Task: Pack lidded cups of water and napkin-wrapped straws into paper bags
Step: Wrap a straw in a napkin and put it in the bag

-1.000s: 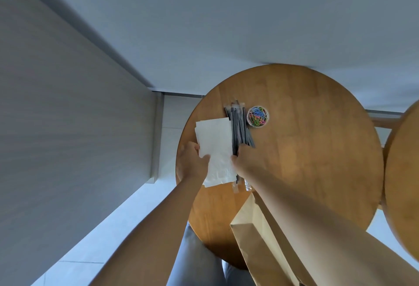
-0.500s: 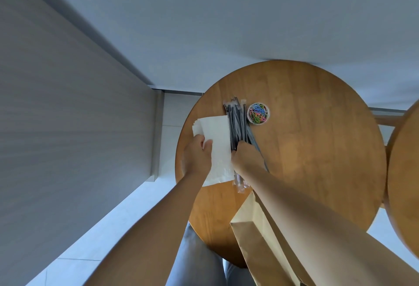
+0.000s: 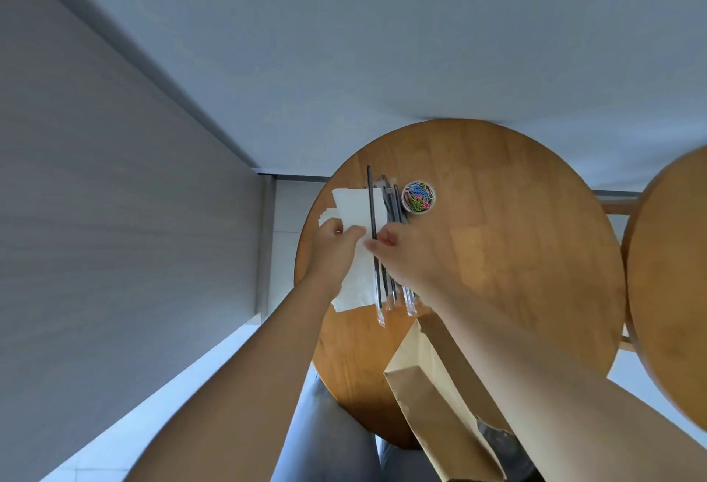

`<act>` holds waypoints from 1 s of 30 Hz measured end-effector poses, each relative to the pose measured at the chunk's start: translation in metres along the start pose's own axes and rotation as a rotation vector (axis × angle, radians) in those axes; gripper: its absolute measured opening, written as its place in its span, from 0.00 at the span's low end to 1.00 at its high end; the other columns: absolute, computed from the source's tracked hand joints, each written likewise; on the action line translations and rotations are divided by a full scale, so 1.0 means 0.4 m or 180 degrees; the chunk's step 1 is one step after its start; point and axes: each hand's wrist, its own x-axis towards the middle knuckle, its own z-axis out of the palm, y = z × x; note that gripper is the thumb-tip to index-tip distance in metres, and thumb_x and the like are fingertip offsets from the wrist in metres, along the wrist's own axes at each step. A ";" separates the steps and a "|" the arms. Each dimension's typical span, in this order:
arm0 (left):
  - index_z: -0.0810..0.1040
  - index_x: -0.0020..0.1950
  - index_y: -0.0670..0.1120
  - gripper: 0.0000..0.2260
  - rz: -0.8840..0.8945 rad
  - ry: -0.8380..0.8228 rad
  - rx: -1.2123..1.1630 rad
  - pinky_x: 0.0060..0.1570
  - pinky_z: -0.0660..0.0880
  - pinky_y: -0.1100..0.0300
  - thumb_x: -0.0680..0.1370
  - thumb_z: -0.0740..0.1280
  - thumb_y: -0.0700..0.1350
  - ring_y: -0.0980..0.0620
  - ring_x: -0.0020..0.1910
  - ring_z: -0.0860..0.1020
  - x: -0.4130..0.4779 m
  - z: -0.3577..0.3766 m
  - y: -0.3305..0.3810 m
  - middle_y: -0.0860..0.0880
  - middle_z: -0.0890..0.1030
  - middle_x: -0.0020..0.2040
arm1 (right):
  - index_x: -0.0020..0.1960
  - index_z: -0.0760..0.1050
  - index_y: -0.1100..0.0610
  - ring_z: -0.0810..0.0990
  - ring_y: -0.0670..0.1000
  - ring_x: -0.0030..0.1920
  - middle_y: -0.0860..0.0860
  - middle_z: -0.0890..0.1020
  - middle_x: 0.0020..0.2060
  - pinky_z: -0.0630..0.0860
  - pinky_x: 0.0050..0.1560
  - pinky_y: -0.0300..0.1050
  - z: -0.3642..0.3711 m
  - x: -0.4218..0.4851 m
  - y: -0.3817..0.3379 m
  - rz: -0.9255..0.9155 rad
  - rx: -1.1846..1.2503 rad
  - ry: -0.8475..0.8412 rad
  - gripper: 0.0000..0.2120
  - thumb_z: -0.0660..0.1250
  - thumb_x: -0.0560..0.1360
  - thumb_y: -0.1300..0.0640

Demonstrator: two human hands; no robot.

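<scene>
Head view, looking down on a round wooden surface (image 3: 497,252) with a smooth, warm-brown plank grain. 12 o'clock is the side away from the person.

At about 9 o'clock on the surface lies a napkin stack (image 3: 346,290): white, thin, square paper sheets, slightly fanned at the far left corner. The left hand (image 3: 336,252) is on it, with thumb and curled fingers (image 3: 354,232) pinching the top napkin (image 3: 354,206).

The right hand (image 3: 411,257) is just beside the left. Its fingers (image 3: 377,245) are closed in a pinch on one straw (image 3: 370,198), which is thin, straight and dark in a clear plastic sleeve. The straw lies lengthwise over the top napkin, pointing roughly toward 12.

Touching the right edge of the napkin stack is a straw bundle (image 3: 394,210), more of the same dark sleeved sticks, partly under the right hand.

At about 10 o'clock, just right of the bundle tips, sits a clip tub (image 3: 418,196). It is small, round and clear, and full of paper clips in mixed colours.

At 6 o'clock, at the near edge, stands a paper bag (image 3: 428,397) of tan kraft paper with creased side gussets. It is partly hidden by the right forearm. Something dark shows at its mouth, but what it is can't be told.

At 3 o'clock, apart from the first, is a second round wooden top (image 3: 673,290). Grey trouser legs (image 3: 325,439) are below, over a pale tiled floor (image 3: 153,424).
</scene>
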 end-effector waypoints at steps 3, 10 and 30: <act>0.77 0.52 0.49 0.05 0.0235 -0.0176 -0.0169 0.54 0.77 0.51 0.77 0.67 0.44 0.47 0.51 0.79 -0.042 0.009 0.040 0.48 0.81 0.50 | 0.30 0.61 0.55 0.63 0.46 0.27 0.48 0.64 0.25 0.59 0.28 0.38 -0.004 -0.029 -0.016 0.0040 -0.0030 -0.0021 0.18 0.64 0.76 0.57; 0.78 0.55 0.43 0.07 0.0877 -0.0670 0.0047 0.42 0.76 0.67 0.79 0.65 0.42 0.53 0.45 0.80 -0.191 0.037 0.093 0.51 0.81 0.44 | 0.25 0.58 0.55 0.60 0.47 0.21 0.47 0.61 0.20 0.56 0.25 0.38 -0.091 -0.154 -0.037 -0.0237 -0.0210 0.0278 0.24 0.65 0.75 0.56; 0.74 0.55 0.48 0.07 0.2463 -0.1183 0.0517 0.38 0.74 0.71 0.78 0.65 0.41 0.58 0.45 0.78 -0.823 0.171 -0.015 0.54 0.78 0.46 | 0.46 0.75 0.62 0.74 0.49 0.36 0.54 0.78 0.37 0.70 0.35 0.39 -0.321 -0.892 0.102 -0.1470 0.0908 0.1936 0.05 0.66 0.75 0.59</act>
